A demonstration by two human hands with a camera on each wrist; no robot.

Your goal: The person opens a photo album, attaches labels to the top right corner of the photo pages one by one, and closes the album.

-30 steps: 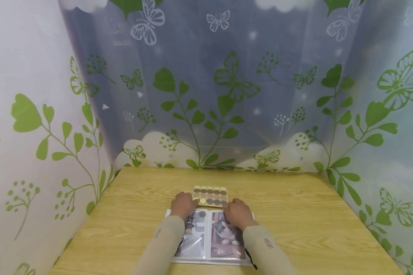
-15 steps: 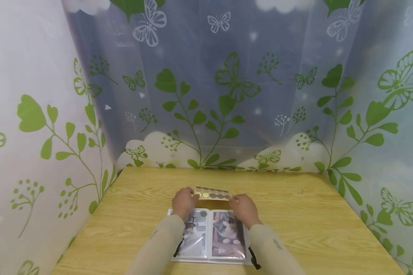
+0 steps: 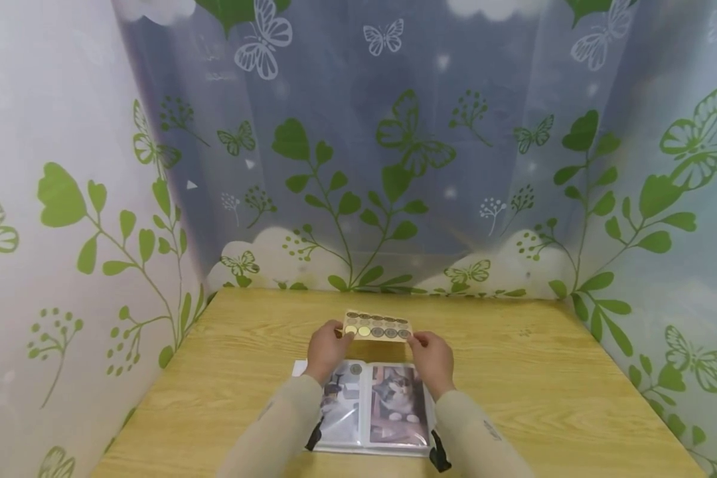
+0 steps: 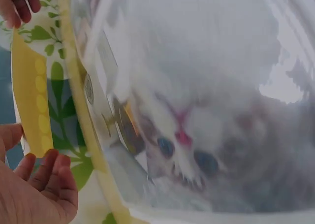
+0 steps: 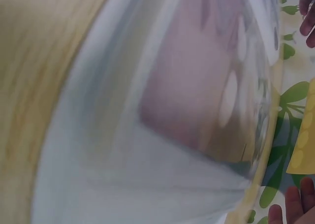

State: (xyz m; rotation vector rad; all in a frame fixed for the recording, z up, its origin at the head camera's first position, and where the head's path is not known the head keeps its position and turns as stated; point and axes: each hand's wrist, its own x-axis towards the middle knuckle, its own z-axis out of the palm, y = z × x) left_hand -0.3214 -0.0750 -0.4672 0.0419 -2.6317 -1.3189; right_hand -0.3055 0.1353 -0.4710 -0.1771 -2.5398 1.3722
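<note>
A sheet of round stickers (image 3: 379, 323) is held up above the table, tilted, between my two hands. My left hand (image 3: 326, 350) pinches its left end, the thumb over the front near two pale yellow circles. At the right corner, my right hand (image 3: 433, 360) grips the sheet's edge. The left wrist view shows the yellow back of the sticker sheet (image 4: 33, 93) with the left hand (image 4: 42, 187) around its lower end. Below the hands lies an open photo album (image 3: 366, 405) with cat pictures in clear sleeves. One round sticker (image 3: 355, 369) shows on its left page.
The wood-grain table (image 3: 532, 392) extends on both sides of the album. A curtain (image 3: 311, 219) printed with leaves and butterflies stands along the back and sides. Black straps (image 3: 439, 455) hang at the wrists.
Both hands have lifted the sticker sheet off the table behind the album and tilted it. It has shifted slightly right and upward in the head view. The album stays in place.
</note>
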